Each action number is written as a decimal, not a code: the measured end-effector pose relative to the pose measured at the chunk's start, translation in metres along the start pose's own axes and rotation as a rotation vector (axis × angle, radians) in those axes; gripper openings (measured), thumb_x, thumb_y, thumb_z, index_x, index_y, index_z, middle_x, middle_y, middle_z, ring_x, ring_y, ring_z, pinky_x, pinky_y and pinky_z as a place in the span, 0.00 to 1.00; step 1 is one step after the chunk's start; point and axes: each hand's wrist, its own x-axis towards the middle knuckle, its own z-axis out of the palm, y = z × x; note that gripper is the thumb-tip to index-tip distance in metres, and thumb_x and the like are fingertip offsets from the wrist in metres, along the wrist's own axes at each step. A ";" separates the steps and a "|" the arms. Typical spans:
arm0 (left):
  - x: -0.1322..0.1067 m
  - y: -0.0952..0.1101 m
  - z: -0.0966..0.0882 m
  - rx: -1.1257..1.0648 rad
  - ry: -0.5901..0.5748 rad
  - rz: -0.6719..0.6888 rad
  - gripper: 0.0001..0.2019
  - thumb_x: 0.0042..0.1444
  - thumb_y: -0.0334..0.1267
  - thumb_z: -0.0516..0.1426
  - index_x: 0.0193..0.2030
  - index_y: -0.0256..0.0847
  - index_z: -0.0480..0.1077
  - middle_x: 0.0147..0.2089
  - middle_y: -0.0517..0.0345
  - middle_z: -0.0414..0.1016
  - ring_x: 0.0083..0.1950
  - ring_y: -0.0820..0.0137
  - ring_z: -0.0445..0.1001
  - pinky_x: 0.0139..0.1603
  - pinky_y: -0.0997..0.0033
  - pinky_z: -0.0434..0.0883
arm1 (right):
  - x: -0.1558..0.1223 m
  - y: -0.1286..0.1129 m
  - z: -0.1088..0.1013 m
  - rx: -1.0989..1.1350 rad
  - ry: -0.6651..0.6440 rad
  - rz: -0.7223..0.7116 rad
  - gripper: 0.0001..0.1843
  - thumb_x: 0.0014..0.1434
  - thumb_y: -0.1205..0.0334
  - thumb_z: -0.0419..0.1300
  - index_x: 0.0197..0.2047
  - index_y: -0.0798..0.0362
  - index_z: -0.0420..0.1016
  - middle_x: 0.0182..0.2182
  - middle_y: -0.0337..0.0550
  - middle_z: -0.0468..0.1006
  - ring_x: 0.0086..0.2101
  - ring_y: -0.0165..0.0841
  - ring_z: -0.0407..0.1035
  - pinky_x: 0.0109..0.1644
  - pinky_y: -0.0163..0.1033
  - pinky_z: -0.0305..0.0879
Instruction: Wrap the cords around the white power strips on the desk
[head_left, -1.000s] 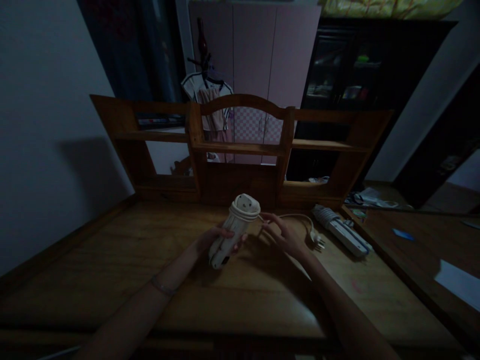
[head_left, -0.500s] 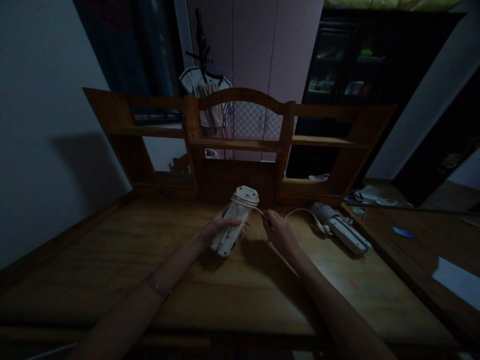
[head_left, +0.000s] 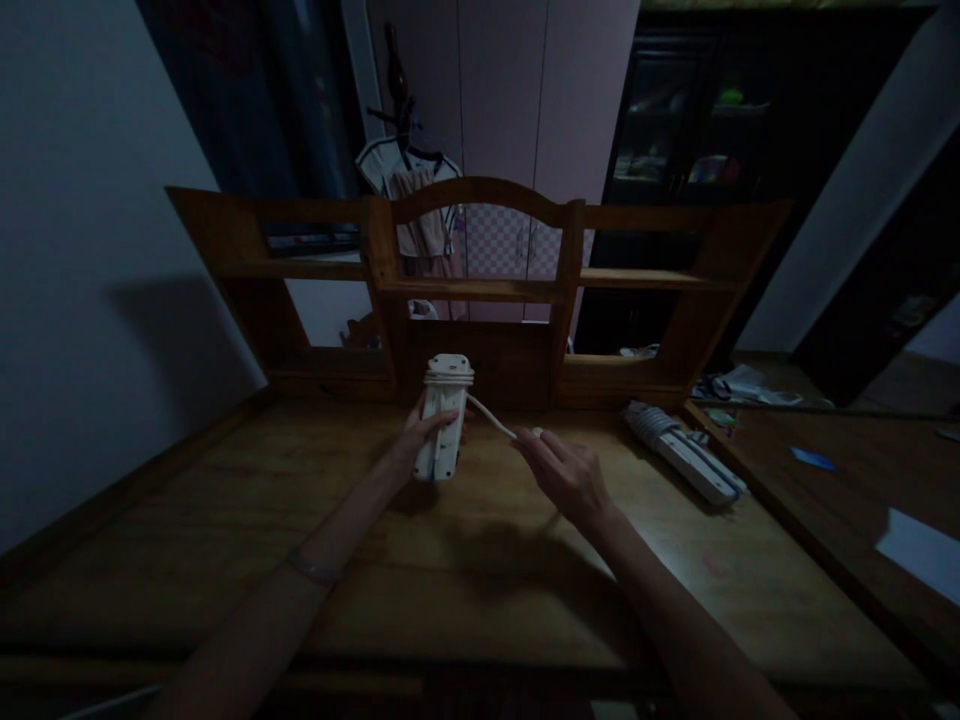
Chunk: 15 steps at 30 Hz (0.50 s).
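My left hand (head_left: 429, 430) is wrapped round a white power strip (head_left: 448, 440), held nearly upright above the desk with its screwed underside towards me. Several turns of its white cord (head_left: 450, 379) circle the upper end. From these turns a free length of the power cord (head_left: 491, 418) runs down to the right. My right hand (head_left: 564, 470) is closed on that length and pulls it fairly straight. A small pale piece, perhaps the plug, shows at the top of the right fingers. Part of the left fingers is hidden behind the strip.
A second power strip (head_left: 697, 468), with grey cord wound round one end, lies on the wooden desk (head_left: 300, 520) at the right. A wooden shelf (head_left: 480, 290) stands along the back. On the adjoining surface are a blue card (head_left: 812, 459) and white paper (head_left: 919, 553).
The held power strip has moved left and stands more upright. My right hand is farther from it, and the cord's loose end no longer lies near the second strip.
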 end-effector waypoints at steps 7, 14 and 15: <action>-0.011 -0.002 0.015 0.064 -0.269 -0.171 0.30 0.48 0.39 0.64 0.57 0.41 0.60 0.42 0.45 0.77 0.31 0.64 0.77 0.27 0.66 0.75 | -0.005 0.010 -0.019 -0.008 0.280 0.068 0.11 0.62 0.62 0.59 0.48 0.51 0.73 0.27 0.40 0.75 0.25 0.26 0.66 0.31 0.34 0.54; -0.024 -0.006 0.025 0.167 -0.442 -0.318 0.36 0.48 0.38 0.64 0.62 0.44 0.56 0.41 0.48 0.76 0.29 0.65 0.76 0.26 0.69 0.73 | -0.004 0.005 -0.023 -0.033 0.291 -0.035 0.12 0.60 0.63 0.62 0.48 0.51 0.72 0.21 0.35 0.69 0.22 0.26 0.62 0.29 0.34 0.51; -0.024 -0.007 0.026 0.182 -0.471 -0.321 0.37 0.48 0.38 0.64 0.64 0.45 0.54 0.42 0.48 0.76 0.29 0.66 0.76 0.26 0.69 0.72 | -0.004 0.005 -0.024 -0.030 0.276 -0.045 0.12 0.60 0.62 0.62 0.47 0.51 0.72 0.21 0.36 0.69 0.22 0.26 0.61 0.29 0.34 0.51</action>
